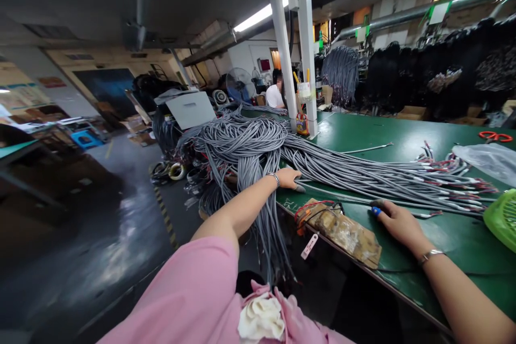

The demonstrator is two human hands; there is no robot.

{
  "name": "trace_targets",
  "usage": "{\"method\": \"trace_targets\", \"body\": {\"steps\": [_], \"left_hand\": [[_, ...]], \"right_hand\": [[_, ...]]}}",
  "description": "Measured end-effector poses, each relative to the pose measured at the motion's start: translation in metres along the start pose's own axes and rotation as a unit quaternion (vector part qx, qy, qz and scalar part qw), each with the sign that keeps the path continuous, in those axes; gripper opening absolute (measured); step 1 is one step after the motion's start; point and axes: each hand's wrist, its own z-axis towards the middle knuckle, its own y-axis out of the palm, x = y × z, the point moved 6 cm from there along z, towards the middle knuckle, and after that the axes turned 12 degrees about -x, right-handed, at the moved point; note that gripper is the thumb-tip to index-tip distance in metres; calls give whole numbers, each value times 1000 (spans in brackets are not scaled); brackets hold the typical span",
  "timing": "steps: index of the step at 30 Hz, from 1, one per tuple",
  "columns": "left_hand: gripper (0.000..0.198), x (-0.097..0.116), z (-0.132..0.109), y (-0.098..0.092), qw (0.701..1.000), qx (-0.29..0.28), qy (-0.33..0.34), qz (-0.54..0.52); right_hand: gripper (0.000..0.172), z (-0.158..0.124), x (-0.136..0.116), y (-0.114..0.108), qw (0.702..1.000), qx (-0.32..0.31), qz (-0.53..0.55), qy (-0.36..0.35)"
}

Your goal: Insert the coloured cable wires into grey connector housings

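A thick bundle of grey cables (342, 169) lies across the green table, its stripped ends with red and white wires (463, 193) toward the right. My left hand (287, 178), a chain bracelet at its wrist, is closed around a grey cable near the table's front edge. Farther right, my right hand (399, 226) has its thumb and fingertips together on a grey cable (342, 192) that runs between both hands. Blue wrapping shows on one finger. Between the hands and nearer to me sits a taped cardboard piece (342, 234) with red and black wires.
A cable heap (245, 134) drapes over the table's left edge. Red-handled scissors (495, 136), a clear plastic bag (489, 161) and a green basket (502, 217) lie at right. White posts (304, 54) rise behind the bundle. A person (276, 94) is in the background.
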Motion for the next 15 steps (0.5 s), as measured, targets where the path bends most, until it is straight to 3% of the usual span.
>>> {"method": "trace_targets", "body": {"steps": [5,10,14,15], "left_hand": [[46,35,-4,4,999,35,1,6],[19,73,-4,5,995,95,-13,13],[10,66,-10,-11,990,137,-41,-18],[11,54,-15,-19,977,175,-69,-97]], "right_hand": [[25,0,-1,3,1000,1,-23,13],[26,-11,-17,-1,1000,-8,-17,-4],[24,-16,-15,-7,1000,10,-1,19],[24,-17,-14,-7,1000,11,2,21]]}}
